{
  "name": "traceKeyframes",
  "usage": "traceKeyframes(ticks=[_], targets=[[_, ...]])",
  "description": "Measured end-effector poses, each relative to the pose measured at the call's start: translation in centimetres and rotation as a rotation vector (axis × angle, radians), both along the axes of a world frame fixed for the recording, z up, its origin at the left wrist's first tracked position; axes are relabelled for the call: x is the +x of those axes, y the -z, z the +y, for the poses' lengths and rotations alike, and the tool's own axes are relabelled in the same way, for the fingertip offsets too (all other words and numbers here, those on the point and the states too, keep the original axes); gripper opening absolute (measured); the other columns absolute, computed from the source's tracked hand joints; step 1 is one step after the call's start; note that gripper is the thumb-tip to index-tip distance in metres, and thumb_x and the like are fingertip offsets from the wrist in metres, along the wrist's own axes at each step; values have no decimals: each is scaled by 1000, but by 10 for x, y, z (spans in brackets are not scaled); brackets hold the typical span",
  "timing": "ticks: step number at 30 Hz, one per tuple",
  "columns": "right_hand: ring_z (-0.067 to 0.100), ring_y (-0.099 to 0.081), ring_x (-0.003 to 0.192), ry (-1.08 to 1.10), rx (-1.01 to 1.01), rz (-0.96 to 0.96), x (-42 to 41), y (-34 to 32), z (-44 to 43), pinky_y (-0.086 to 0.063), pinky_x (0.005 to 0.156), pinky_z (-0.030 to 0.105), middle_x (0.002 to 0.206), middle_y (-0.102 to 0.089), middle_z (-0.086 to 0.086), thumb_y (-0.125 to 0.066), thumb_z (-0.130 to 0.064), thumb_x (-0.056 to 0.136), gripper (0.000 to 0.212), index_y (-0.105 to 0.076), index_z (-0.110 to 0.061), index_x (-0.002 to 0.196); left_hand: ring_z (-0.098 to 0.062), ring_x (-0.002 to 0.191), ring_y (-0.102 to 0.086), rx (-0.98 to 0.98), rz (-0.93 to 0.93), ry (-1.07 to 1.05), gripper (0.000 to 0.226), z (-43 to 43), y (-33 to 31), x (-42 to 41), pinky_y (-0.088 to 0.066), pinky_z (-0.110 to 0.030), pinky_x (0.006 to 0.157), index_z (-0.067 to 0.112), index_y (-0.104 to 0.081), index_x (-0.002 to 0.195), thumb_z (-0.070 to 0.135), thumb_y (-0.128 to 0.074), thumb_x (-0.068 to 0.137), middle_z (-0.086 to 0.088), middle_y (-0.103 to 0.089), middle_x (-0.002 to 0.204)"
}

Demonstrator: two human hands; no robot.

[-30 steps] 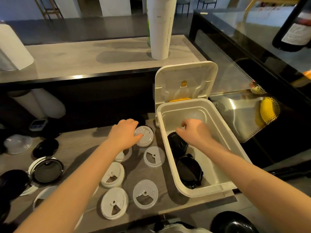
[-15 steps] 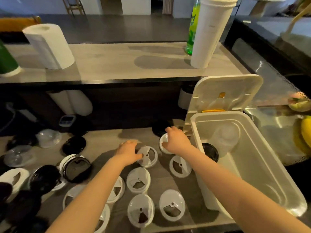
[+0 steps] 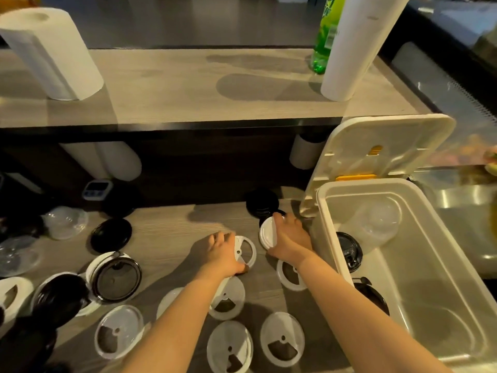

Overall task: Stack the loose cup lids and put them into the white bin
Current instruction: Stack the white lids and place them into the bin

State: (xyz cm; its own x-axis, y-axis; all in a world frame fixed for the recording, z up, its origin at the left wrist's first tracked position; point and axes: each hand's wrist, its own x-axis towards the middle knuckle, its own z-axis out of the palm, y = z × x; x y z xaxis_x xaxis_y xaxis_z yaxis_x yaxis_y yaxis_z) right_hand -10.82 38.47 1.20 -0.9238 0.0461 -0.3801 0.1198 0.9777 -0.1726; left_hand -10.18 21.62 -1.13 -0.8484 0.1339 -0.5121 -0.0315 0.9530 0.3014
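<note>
Several white cup lids lie flat on the lower counter. My right hand [image 3: 289, 242] grips one white lid [image 3: 267, 234], tilted up on its edge just left of the white bin [image 3: 329, 238]. My left hand [image 3: 224, 254] lies over another white lid [image 3: 246, 250], thumb at its near rim and fingers curled on its far side. More white lids [image 3: 282, 343] lie nearer me. The bin stands open with its lid [image 3: 382, 149] raised. Black lids [image 3: 349, 251] and a clear dome lid [image 3: 382, 222] are inside it.
Black lids [image 3: 111, 234] and clear lids [image 3: 66, 222] are scattered at the left. A black lid stack [image 3: 262, 201] stands behind my right hand. On the upper shelf are a paper towel roll [image 3: 51, 55], a cup stack [image 3: 349, 47] and a green bottle [image 3: 325, 30].
My right hand came out of the bin, crossed left to the counter and picked a white lid up onto its edge. My left hand shifted onto the neighbouring lid. The camera turned left.
</note>
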Motion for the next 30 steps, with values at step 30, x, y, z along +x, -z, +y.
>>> traceKeyframes(ticks=[30], targets=[[19,-34,120,70,-721,174,29,-51,-30,-36,90,27,134,-27,-1,-79,-28,69,89,-26,-31,140,-25,95,-60,1147,-204,-1005,34,-20,-39,11,-52,-36,74,12,-47,128,11,-50,95,-13,-62,110]])
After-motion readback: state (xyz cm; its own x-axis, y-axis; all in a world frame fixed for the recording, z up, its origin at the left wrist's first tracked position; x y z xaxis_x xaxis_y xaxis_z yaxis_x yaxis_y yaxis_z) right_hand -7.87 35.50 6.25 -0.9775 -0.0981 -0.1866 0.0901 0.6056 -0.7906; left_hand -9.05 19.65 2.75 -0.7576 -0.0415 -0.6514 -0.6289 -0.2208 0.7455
